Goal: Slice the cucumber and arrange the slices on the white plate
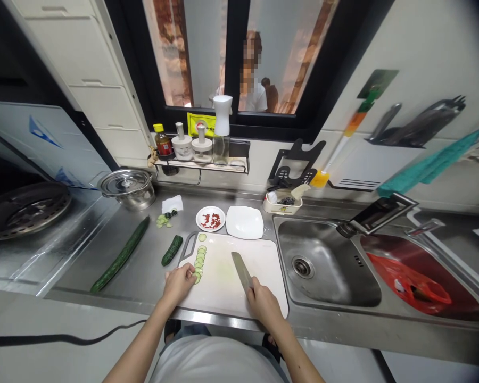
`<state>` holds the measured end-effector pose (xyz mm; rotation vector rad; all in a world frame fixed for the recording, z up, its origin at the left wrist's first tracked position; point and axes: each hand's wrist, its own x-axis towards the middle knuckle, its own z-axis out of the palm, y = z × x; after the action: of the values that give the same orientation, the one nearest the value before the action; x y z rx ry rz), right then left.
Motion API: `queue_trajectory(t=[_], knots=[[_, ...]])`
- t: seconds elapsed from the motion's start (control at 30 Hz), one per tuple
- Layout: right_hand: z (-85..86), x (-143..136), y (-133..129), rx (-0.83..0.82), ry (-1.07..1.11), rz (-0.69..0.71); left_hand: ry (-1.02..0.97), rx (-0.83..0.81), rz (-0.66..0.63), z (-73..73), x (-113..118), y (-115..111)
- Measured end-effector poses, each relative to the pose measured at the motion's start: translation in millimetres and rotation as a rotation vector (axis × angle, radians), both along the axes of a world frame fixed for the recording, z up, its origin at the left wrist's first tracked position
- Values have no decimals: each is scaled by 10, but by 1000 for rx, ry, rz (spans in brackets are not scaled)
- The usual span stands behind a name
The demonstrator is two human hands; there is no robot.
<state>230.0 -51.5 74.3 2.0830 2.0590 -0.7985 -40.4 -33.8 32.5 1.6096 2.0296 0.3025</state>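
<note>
A white cutting board lies on the steel counter, with a column of overlapping cucumber slices along its left side. My left hand has its fingertips pressed together at the nearest slices; whether they pinch one is too small to tell. In my right hand is the handle of a knife, its blade pointing up and left over the board. Left of the board lie a short cucumber piece and a long whole cucumber. Behind the board stand a plate of red pieces and a white square plate.
To the right is a sink with a faucet and a red bag in its second basin. A lidded pot stands back left. Bottles and jars fill a shelf below the window. Cucumber scraps lie behind the short piece.
</note>
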Motion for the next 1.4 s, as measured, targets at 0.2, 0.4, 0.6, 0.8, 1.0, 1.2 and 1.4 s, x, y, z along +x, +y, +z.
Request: queue_trajectory(t=[0.2,0.4,0.6,0.8,1.0,1.2,1.4], knots=[[-14,14,22,-23,7,5,39,58,-54,27,-19,-36],[-62,21,14,-3,-19,3,6,68,35,16,-61,257],[5,-27,3,-9,-56,32,139,140,33,36,71,830],[47,-55,-4,-15,-82,33,281,85,-62,-10,163,1148],[8,-42,0,-28,-71,11,257,86,-31,-43,113,1253],[34,-43,16,-41,-63,6,66,110,54,2,96,1275],[32,-42,19,-41,-64,6,-241,81,24,-7,261,1129]])
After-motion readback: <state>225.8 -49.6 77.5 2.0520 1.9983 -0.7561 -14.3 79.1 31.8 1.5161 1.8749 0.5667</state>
